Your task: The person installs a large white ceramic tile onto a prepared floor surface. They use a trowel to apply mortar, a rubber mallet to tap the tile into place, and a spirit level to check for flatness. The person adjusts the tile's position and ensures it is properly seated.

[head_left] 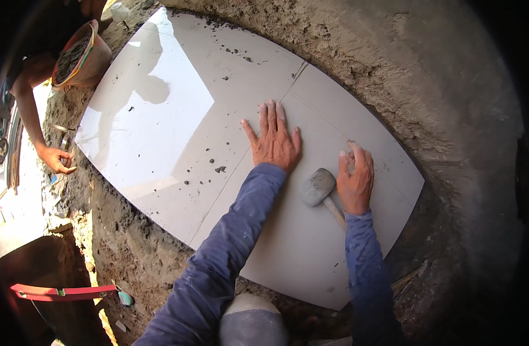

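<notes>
My left hand (274, 141) lies flat with its fingers spread, across the seam between two large pale floor tiles. Under it are the far tile (218, 86) and the near tile (293, 254). To the right, my right hand (356, 181) is over the near tile, fingers loosely bent and parted, with nothing visible in them. Between my hands a rubber mallet (318, 187) rests on the near tile. Its head is grey and dusty, and its wooden handle runs toward my right wrist, which hides the end.
Rough mortar (356, 52) borders the tiles. Crumbs of mortar (220, 169) dot the far tile. At the upper left stands a bucket (91, 60) of dark mortar, beside a co-worker's hand (57, 160). A red spirit level (63, 293) lies at the lower left.
</notes>
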The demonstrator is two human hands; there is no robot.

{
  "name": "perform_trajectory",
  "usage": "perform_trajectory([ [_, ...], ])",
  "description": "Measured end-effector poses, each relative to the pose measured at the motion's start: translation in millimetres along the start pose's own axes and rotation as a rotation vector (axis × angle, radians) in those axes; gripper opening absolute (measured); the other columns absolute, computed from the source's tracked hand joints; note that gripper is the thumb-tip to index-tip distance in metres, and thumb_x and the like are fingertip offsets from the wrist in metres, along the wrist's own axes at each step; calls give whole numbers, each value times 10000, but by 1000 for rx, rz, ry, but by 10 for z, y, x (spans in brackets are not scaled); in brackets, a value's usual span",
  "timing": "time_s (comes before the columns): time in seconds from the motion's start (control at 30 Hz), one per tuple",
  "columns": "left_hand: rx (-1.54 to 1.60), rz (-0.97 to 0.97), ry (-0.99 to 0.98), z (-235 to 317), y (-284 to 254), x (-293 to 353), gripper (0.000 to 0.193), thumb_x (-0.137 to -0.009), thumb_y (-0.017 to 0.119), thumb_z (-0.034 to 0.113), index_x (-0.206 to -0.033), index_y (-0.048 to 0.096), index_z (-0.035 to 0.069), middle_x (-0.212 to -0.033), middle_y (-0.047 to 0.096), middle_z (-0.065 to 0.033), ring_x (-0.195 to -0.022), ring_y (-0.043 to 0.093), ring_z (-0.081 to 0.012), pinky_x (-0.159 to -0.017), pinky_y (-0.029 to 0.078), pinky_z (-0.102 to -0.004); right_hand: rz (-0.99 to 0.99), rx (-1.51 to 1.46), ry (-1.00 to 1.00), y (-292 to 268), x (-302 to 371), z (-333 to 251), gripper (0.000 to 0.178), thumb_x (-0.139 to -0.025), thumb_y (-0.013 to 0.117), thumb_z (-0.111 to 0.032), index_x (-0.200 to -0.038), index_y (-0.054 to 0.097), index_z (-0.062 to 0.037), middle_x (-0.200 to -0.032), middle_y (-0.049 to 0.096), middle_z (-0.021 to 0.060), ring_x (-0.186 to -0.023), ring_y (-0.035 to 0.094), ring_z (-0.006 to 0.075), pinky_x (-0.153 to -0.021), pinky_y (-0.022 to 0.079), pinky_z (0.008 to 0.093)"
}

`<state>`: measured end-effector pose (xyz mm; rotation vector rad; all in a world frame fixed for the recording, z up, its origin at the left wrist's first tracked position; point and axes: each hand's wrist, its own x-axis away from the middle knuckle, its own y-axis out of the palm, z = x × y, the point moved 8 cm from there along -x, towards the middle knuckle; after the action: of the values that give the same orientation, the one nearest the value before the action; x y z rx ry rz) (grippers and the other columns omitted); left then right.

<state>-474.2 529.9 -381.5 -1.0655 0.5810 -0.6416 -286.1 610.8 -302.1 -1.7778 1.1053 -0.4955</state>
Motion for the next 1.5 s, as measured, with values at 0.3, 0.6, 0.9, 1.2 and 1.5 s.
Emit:
perform_trajectory([
  [0.3, 10, -33, 11, 205, 26, 2, 723, -1028, 417, 452, -1614, 306, 42, -1697, 278, -135, -1599, 174, -288, -1226, 1, -689, -313, 96, 195, -137, 1284, 434, 282, -986, 651, -255, -1069, 557, -2, -796, 587, 210, -754, 605, 425, -735, 505, 507],
  [0.6, -10, -20, 8, 181, 52, -8, 730, -1018, 422, 470, -1611, 322, 56, -1698, 286, -115, -1598, 180, -280, -1220, 14, -703, 148, -193, 88, -28, -54, -53, 325, -1073, 540, -307, -968, 493, -3, -724, 616, 244, -705, 651, 485, -602, 486, 516],
  [0.9, -21, -18, 3, 145, 28, -14, 727, -1015, 431, 468, -1610, 329, 62, -1698, 287, -108, -1598, 176, -275, -1215, 23, -716, 41, -67, 109, 163, -85, -82, 375, -1063, 541, -337, -956, 547, 22, -749, 641, 271, -743, 657, 501, -659, 503, 558],
  [1.2, -31, -9, -5, 162, 48, 36, 723, -1016, 429, 464, -1610, 328, 63, -1699, 278, -120, -1601, 161, -289, -1224, 3, -701, -66, -274, 343, 168, -57, 205, 467, -1068, 514, -413, -948, 577, 34, -825, 654, 296, -817, 659, 504, -718, 510, 548],
  [1.5, -153, 24, 203, 431, 329, -642, 619, -1035, 443, 513, -1555, 466, 177, -1706, 273, -78, -1605, 134, -294, -1170, -10, -786, -75, -736, 667, 400, 1221, 610, 424, -1067, 532, -416, -919, 571, -21, -662, 543, 86, -503, 526, 201, -472, 467, 378],
])
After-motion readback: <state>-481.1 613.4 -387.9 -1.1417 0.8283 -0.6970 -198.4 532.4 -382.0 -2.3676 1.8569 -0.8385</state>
